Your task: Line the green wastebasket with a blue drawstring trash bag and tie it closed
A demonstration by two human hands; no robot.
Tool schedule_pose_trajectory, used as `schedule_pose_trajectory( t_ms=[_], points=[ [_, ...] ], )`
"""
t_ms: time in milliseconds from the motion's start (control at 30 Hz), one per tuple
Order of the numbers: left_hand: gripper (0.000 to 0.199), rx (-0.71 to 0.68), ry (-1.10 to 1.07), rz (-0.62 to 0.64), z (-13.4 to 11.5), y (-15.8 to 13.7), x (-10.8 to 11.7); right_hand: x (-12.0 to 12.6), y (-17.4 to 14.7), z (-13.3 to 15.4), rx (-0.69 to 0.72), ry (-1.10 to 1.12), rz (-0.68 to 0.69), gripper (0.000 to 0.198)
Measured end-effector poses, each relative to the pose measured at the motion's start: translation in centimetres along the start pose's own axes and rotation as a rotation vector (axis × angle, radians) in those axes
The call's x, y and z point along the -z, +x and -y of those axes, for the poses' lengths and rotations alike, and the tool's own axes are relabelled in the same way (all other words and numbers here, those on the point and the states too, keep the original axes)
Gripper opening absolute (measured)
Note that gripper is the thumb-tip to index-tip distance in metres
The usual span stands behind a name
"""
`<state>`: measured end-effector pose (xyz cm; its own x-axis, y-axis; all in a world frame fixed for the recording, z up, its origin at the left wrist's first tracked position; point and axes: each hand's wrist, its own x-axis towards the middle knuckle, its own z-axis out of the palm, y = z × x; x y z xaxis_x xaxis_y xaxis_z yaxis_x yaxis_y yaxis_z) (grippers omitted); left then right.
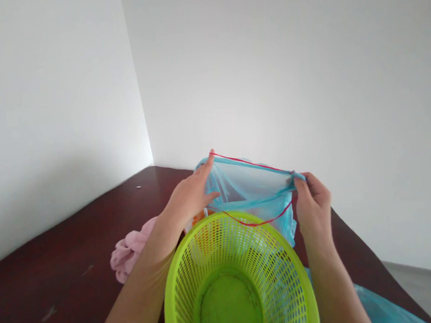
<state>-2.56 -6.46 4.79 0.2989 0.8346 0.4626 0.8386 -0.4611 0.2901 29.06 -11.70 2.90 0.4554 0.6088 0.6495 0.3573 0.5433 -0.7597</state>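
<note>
White wall (287, 75) filling the back, and below it the dark red-brown table (68, 245), its far left corner tucked where two walls meet. Big on the near side, nearer the right edge than the left: the lime-green basket (228, 303), mouth up, slatted sides, nothing lying on its bottom!

Just beyond its far rim, towards the table's far edge, here's the blue bag (251, 181), thin, see-through, its mouth pulled wide between two hands. On one side the left hand (192, 193), thumb and index finger spread well apart at the mouth of the bag; how the other fingers stand, I cannot tell. Across from it the right hand (314, 198), thumb and fingers pressed together, pinching a bunched bit of the bag's hem.

Down at the right edge, by the right forearm, a sheet of blue plastic (383, 307). Over on the left, beside the left forearm, a pink cloth (131, 252) in soft folds. Peeking out behind the basket, under the left hand, an orange packet (199, 217), mostly hidden.

And the slim stuff: a red drawstring (248, 164) runs from the left index fingertip towards the right hand, another stretch sagging over the basket's far rim. Smallest of all, a white scrap (139, 187) near the far left corner.
</note>
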Motion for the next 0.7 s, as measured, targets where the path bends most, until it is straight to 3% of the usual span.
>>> schedule_pose_trajectory(
  t_ms=[167,300,533,700],
  points=[
    [0.141,-0.012,0.018,0.038,0.5,0.0,-0.7,-0.2,0.2,0.8,-0.097,0.407,-0.201,0.014],
    [0.134,-0.019,0.007,0.108,1.2,0.1,-1.9,-0.9,0.3,1.3,-0.091,0.571,-0.333,0.012],
    [0.118,-0.204,-0.078,0.145,3.7,1.5,-2.9,-0.9,0.7,0.6,-0.109,0.648,-0.361,0.016],
    [0.135,-0.259,-0.127,0.149,5.1,2.4,-4.7,-1.5,0.8,-0.1,-0.136,0.709,-0.375,0.019]
  ],
)
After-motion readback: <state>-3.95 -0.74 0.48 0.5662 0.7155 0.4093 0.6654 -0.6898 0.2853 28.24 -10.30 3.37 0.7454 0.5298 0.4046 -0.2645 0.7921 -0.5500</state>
